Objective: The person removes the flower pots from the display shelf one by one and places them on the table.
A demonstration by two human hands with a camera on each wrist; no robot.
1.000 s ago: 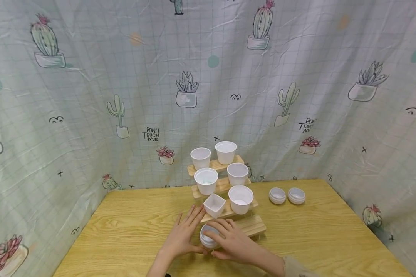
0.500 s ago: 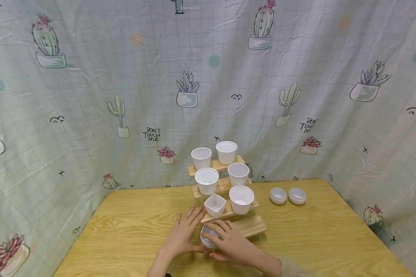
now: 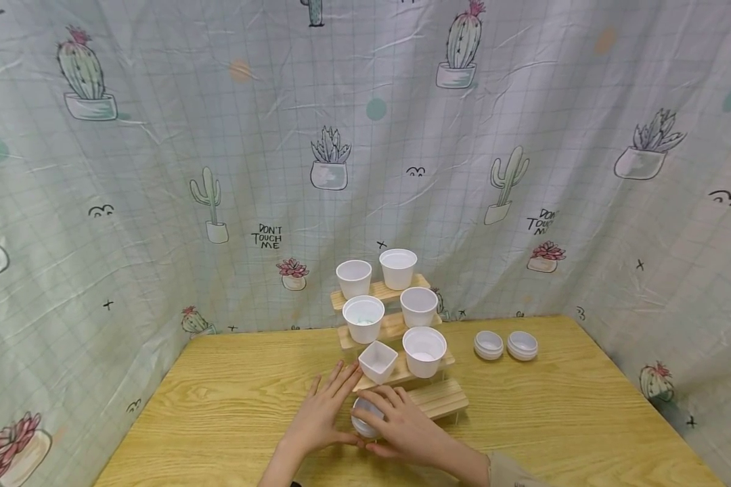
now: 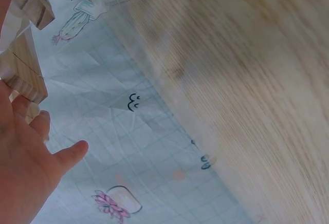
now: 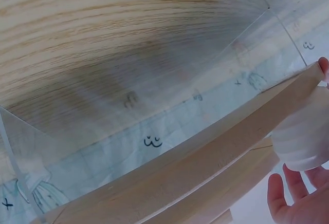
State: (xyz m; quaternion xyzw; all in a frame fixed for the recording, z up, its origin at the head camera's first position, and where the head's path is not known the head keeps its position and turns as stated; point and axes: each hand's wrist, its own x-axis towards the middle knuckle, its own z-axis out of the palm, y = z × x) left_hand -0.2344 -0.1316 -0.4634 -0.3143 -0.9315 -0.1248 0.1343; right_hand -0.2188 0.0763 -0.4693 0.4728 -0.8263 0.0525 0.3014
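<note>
A small white round cup [image 3: 362, 414] stands on the wooden table [image 3: 231, 412], right in front of the lowest step of a tiered wooden stand [image 3: 441, 399]. My right hand [image 3: 402, 425] curls over the cup from the right and grips it. My left hand [image 3: 324, 409] lies flat on the table just left of the cup, fingers straight and pointing at the stand. In the right wrist view the ribbed white cup [image 5: 303, 141] sits against the stand's wooden board [image 5: 205, 167]. The left wrist view shows my left hand [image 4: 23, 172] spread out near the stand's blocks [image 4: 23, 67].
The stand's upper steps carry several white round cups [image 3: 424, 350] and one square white pot [image 3: 376, 361]. Two shallow white bowls [image 3: 489, 344] [image 3: 522, 344] sit on the table to the right. A cactus-print curtain [image 3: 158, 169] closes off the back and both sides.
My right hand has closed a little further over the small cup, hiding more of it. The left hand has stayed where it was.
</note>
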